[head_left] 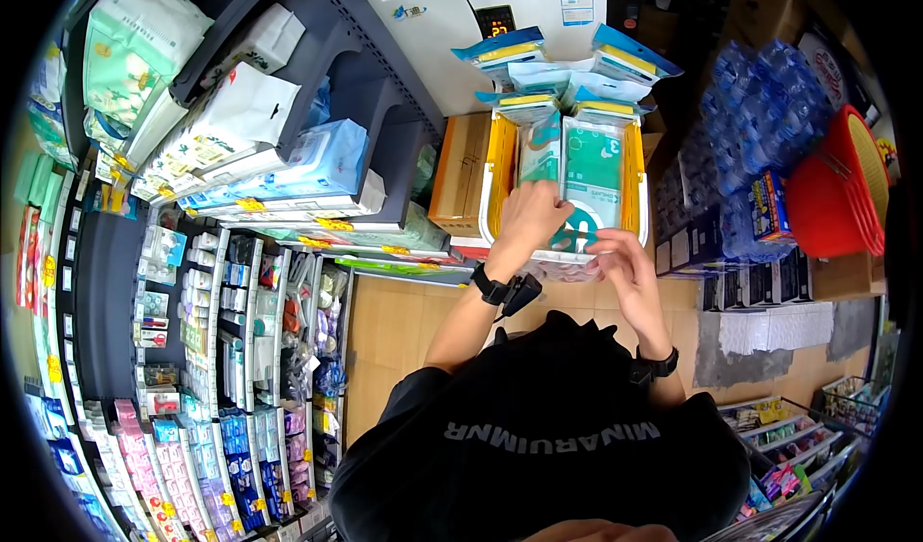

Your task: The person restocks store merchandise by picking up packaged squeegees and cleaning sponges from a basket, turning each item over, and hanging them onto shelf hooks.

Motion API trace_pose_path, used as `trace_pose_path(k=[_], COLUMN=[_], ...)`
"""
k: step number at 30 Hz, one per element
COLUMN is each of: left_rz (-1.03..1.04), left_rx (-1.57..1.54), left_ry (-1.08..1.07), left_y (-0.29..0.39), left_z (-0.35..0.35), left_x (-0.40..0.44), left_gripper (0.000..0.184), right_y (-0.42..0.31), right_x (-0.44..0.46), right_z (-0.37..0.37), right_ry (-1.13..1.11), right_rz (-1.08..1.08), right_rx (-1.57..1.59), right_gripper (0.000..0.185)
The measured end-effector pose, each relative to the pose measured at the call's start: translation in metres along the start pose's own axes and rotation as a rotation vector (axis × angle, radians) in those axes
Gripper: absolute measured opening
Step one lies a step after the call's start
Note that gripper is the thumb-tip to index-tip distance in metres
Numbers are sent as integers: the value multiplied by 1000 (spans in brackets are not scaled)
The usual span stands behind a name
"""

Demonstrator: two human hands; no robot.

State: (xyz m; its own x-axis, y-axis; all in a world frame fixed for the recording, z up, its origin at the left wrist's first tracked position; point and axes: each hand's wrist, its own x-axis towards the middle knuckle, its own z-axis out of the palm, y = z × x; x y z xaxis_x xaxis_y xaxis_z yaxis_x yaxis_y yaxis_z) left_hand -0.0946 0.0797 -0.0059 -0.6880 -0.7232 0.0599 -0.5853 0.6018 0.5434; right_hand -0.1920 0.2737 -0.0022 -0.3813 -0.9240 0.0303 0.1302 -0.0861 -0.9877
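A yellow-and-white basket [636, 172] holds several flat green-and-white packets. My left hand [531, 217] lies over the near left of the basket, its fingers curled together above a narrower green packet [540, 148]. What those fingers hold, if anything, is hidden. My right hand [627, 265] is at the basket's near right corner, fingers parted and bent, the tips close to the lower edge of a wide green-and-white packet [593, 162]. Whether they touch it I cannot tell. Blue-and-yellow packets [524, 50] stand upright at the far end of the basket.
Left of the basket is a cardboard box [461, 169], beside grey shelves [385, 109] of packaged goods. A white appliance [538, 3] with a lit display stands behind. On the right are wrapped bottles [760, 109] and red baskets [836, 196]. Tiled floor [385, 330] shows nearby.
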Motion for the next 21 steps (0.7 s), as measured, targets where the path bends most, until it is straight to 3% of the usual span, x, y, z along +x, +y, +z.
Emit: trace_pose_path(k=[5,11,14,21], left_rz=[69,193,262,399], left_rx=[-32,-33,-33,-39], left_ry=[39,111,116,101], left_y=[25,46,56,66], left_z=[-19,-21,-19,-18], left_x=[-16,-39,-54,-84], left_gripper=[24,21,18,17], right_y=[21,15,18,18], right_x=[12,27,29,21], right_z=[-3,2,0,2], right_ry=[17,174,189,235], right_rz=[12,102,129,90], right_rx=[17,189,301,205], right_gripper=[34,55,52,33])
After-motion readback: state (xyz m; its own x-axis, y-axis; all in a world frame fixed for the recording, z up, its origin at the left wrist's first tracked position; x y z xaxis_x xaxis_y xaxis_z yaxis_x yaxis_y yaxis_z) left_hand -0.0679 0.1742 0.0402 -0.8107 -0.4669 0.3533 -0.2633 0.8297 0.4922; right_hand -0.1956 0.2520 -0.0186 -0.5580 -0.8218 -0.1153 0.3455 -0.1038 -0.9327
